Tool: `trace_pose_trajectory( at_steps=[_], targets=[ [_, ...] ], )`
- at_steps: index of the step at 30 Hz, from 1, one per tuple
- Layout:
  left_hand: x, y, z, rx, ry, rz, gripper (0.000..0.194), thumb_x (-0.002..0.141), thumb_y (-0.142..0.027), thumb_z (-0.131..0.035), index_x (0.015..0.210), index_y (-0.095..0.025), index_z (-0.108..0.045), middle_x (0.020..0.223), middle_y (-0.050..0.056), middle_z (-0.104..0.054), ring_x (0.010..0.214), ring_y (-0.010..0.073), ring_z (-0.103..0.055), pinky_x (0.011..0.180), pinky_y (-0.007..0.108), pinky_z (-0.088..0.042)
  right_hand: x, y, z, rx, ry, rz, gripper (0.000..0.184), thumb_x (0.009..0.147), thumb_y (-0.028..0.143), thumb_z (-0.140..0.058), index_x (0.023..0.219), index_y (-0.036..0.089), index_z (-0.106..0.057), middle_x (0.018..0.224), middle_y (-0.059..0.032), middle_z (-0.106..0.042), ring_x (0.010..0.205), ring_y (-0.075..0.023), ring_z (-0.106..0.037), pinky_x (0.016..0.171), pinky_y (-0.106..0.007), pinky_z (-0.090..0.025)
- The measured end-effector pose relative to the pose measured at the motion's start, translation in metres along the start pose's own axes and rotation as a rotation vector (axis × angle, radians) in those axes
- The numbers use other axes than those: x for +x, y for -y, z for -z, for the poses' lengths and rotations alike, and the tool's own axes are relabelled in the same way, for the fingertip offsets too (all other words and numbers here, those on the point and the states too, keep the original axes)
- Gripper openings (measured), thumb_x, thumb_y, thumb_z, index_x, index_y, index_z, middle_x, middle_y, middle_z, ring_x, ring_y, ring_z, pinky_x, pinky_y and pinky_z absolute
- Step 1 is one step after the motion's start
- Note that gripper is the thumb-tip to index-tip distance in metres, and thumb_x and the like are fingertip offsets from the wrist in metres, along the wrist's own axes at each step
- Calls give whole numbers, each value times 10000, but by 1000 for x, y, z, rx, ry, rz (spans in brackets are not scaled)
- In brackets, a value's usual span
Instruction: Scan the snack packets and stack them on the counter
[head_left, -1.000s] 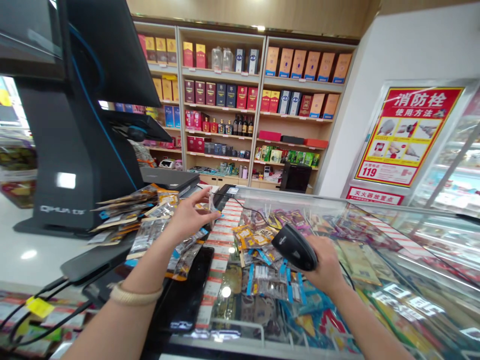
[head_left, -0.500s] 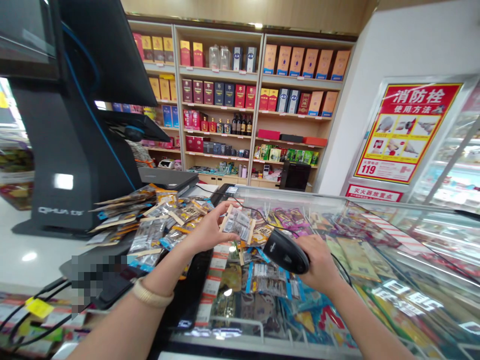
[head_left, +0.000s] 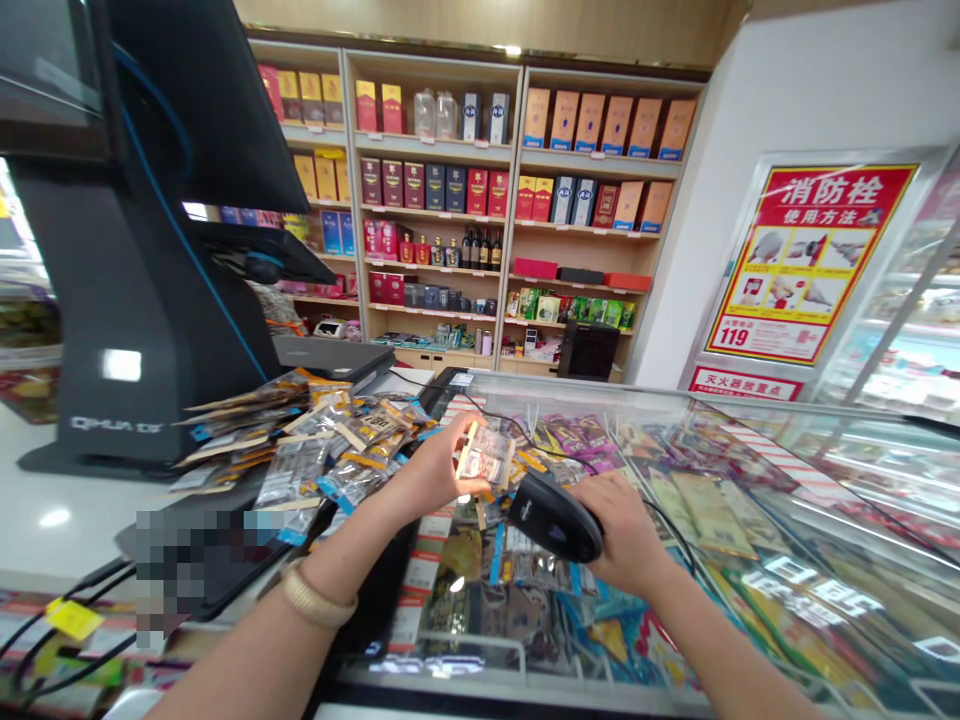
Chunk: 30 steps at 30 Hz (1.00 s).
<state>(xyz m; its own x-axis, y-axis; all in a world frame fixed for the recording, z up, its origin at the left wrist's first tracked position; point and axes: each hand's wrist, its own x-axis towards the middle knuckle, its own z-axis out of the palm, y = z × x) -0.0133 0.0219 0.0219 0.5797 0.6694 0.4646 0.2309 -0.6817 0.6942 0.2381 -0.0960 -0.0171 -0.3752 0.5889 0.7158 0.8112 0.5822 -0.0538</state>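
Note:
My left hand [head_left: 442, 462] pinches a small clear snack packet [head_left: 487, 455] by its left edge, above the glass counter top. Bright light from the scanner falls on the packet's label. Wrapped round a black barcode scanner [head_left: 556, 518], my right hand [head_left: 619, 530] keeps its head pointed up and left at the packet, a short gap apart. A thin black cable [head_left: 679, 530] shows beside the right hand. Left of my left hand lies a heap of similar snack packets [head_left: 360, 430]. More blue-edged packets [head_left: 532, 560] are below the scanner.
A black point-of-sale terminal [head_left: 142, 330] stands on the white counter at left. The glass-topped case [head_left: 675, 590] with wire baskets of packaged food spans the front and right. Shelves of boxed bottles [head_left: 435, 190] line the back wall; a red sign [head_left: 814, 265] hangs at right.
My left hand has moved slightly right with the packet, and the scanner has shifted a little left and down. The packet is now lit brightly by the scanner.

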Motion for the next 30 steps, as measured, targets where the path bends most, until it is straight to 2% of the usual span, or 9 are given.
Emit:
trace_pose_trajectory(
  at_steps=[5, 8, 10, 15, 17, 19, 23, 26, 30],
  targets=[
    [-1, 4, -12, -34, -78, -3, 655, 676, -161, -702, 1250, -239, -396, 1085, 40, -636, 774, 175, -676, 723, 312, -541, -2, -4, 3, -49, -71, -2, 210, 766, 236, -492, 957, 201, -574, 783, -43, -631, 719, -189, -564, 716, -334, -334],
    [-1, 9, -22, 123, -80, -97, 527, 738, -128, -624, 1240, -231, -498, 1126, 65, -633, 935, 205, -655, 862, 353, -520, -3, -9, 7, -106, -133, 14, 214, 799, 282, -493, 980, 199, -572, 800, -52, -643, 714, -194, -574, 706, -336, -345],
    [-1, 14, -29, 222, -5, -180, 438, 769, -71, -525, 1172, -225, -605, 1147, 82, -627, 1064, 216, -612, 947, 363, -486, -3, -11, 8, -136, -161, 31, 204, 815, 298, -500, 980, 197, -566, 787, -47, -640, 700, -191, -573, 685, -330, -343],
    [-1, 27, -35, 330, 192, -242, 609, 656, 40, -445, 1144, -235, -685, 1258, 87, -607, 1158, 220, -576, 989, 368, -472, -4, -13, 8, -151, -173, 32, 189, 827, 310, -506, 967, 197, -562, 776, -39, -641, 700, -187, -581, 674, -329, -346],
    [0, 25, -27, 431, 124, -173, 619, 675, 27, -452, 1190, -239, -669, 1280, 97, -603, 1170, 236, -570, 1009, 392, -453, -5, -15, 7, -157, -185, 29, 192, 823, 296, -501, 974, 196, -565, 790, -41, -648, 710, -188, -585, 679, -330, -350],
    [1, 23, -14, 622, -57, -21, 565, 754, -37, -466, 1257, -235, -632, 1286, 128, -599, 1198, 278, -548, 1035, 450, -413, -6, -17, 7, -166, -198, 24, 193, 814, 292, -504, 967, 194, -569, 801, -45, -653, 716, -191, -586, 682, -331, -356],
    [2, 26, 15, 980, -387, 347, 572, 843, -345, -561, 1399, -227, -505, 1395, 206, -511, 1353, 434, -360, 1091, 618, -219, -8, -20, 5, -170, -194, -6, 195, 801, 293, -506, 950, 191, -581, 794, -51, -648, 719, -196, -584, 686, -331, -364],
    [3, 37, 28, 1040, -354, 481, 621, 847, -492, -541, 1411, -238, -491, 1437, 219, -478, 1403, 473, -253, 1089, 667, -111, -9, -20, 4, -164, -183, -17, 210, 799, 303, -513, 961, 188, -582, 799, -58, -647, 729, -201, -583, 691, -331, -364],
    [5, 49, 30, 1069, -250, 540, 553, 870, -518, -483, 1346, -249, -566, 1422, 198, -510, 1409, 457, -266, 1084, 687, -71, -7, -18, 4, -163, -183, -7, 213, 799, 313, -518, 962, 191, -582, 813, -66, -654, 734, -205, -588, 692, -334, -369]
  ],
)
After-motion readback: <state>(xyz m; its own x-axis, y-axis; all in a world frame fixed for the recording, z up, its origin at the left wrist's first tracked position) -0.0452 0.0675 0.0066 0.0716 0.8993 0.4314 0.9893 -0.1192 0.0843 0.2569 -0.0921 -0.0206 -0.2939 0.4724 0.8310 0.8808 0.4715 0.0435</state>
